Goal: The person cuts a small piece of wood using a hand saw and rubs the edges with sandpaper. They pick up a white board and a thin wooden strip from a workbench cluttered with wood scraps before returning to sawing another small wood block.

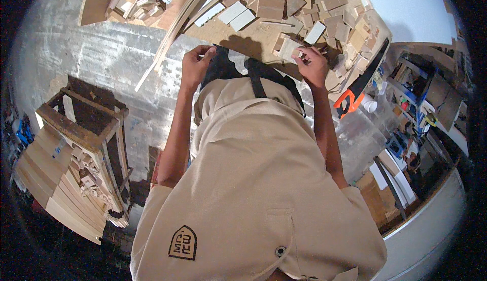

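My left hand (197,67) is raised beside my dark trousers (221,63), its thumb and fingers drawn together. Whatever it may hold is too small to make out. My right hand (313,68) is closed at the edge of a pile of wood offcuts (297,4). A small pale piece of wood (301,54) shows between its thumb and fingers. Just left of those fingertips lies a pale wooden block (287,47).
A handsaw (349,102) with an orange handle lies right of the pile, near a white cup (370,107). Long thin wood strips (170,47) slant across the floor. At left stands a wooden frame (76,123) beside stacked boards (56,179). Shelving with tools (413,93) is at right.
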Motion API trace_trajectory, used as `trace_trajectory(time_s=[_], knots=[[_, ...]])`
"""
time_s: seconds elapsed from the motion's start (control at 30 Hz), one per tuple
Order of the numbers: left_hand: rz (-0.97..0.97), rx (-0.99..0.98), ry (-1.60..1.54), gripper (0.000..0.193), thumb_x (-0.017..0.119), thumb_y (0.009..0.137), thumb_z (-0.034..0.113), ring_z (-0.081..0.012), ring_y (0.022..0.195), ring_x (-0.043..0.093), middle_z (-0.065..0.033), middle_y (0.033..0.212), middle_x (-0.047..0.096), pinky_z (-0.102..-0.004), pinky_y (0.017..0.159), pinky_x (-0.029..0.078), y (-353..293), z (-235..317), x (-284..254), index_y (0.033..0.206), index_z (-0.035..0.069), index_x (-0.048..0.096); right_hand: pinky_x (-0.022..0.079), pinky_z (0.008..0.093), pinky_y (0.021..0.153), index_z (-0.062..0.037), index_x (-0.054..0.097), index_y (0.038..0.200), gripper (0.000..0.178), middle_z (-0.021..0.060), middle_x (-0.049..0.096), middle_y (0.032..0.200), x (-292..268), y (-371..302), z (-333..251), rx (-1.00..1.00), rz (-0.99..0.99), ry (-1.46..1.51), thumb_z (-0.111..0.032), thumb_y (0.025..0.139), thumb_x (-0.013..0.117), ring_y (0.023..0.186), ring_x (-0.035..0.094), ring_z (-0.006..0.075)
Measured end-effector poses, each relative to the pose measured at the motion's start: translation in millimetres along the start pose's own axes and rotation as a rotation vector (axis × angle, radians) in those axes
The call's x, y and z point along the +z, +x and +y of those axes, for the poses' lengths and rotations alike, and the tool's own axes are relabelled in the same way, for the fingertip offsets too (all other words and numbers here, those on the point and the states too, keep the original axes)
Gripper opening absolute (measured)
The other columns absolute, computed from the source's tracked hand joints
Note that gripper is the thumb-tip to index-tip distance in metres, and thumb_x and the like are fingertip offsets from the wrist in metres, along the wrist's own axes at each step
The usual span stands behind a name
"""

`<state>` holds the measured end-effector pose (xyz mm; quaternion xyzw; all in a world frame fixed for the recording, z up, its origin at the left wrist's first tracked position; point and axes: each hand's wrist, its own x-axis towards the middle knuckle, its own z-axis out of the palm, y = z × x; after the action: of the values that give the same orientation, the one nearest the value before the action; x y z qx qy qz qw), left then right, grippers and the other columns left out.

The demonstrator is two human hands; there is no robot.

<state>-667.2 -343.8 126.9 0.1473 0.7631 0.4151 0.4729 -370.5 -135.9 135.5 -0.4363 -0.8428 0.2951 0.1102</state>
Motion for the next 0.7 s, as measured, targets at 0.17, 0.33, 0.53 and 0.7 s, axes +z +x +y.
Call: trace_trajectory(time_s=[0.17, 0.33, 0.53, 0.7], knots=[[-0.121, 0.14, 0.021, 0.028, 0.067, 0.094, 0.026, -0.0119, 0.08, 0.063, -0.0058, 0.091, 0.071, -0.0271, 0.073, 0.05, -7.6, 24.6, 9.3, 0.109, 0.002, 0.071, 0.05, 0.0278, 0.064, -0.0071, 0.073, 0.101, 0.023, 0.0057, 0.069, 0.088, -23.3, 1.1, -15.6, 0.163, -0.146, 0.21, -0.017, 0.081, 0.079, 0.072, 0.064, 0.0143], [-0.36, 0.126, -0.14, 0.028, 0.068, 0.094, 0.023, -0.0125, 0.085, 0.063, -0.0052, 0.095, 0.07, -0.0272, 0.076, 0.052, -27.3, 98.9, 44.9, 0.114, 0.003, 0.069, 0.052, 0.0249, 0.077, -0.0057, 0.07, 0.11, 0.024, 0.003, 0.072, 0.098, -57.0, 2.4, -62.2, 0.151, -0.446, 0.785, -0.015, 0.088, 0.073, 0.09, 0.065, 0.0081], [-0.704, 0.032, -0.265, 0.026, 0.071, 0.092, 0.014, -0.0093, 0.073, 0.063, -0.0047, 0.088, 0.07, -0.0253, 0.066, 0.054, -42.7, 129.0, 80.4, 0.113, -0.002, 0.069, 0.048, 0.0224, 0.072, -0.0038, 0.068, 0.118, 0.031, 0.0004, 0.067, 0.096, -68.1, -5.7, -89.0, 0.127, -0.521, 0.894, -0.014, 0.089, 0.07, 0.081, 0.059, 0.0063], [-0.652, 0.107, -0.144, 0.02, 0.071, 0.091, 0.011, -0.0093, 0.069, 0.064, -0.0051, 0.086, 0.071, -0.0252, 0.065, 0.054, -57.4, 119.4, 81.7, 0.107, -0.003, 0.072, 0.047, 0.0216, 0.066, -0.0023, 0.07, 0.116, 0.028, -0.0019, 0.068, 0.084, -77.9, -14.7, -78.2, 0.218, -0.542, 0.888, -0.013, 0.09, 0.069, 0.073, 0.057, 0.0043]])
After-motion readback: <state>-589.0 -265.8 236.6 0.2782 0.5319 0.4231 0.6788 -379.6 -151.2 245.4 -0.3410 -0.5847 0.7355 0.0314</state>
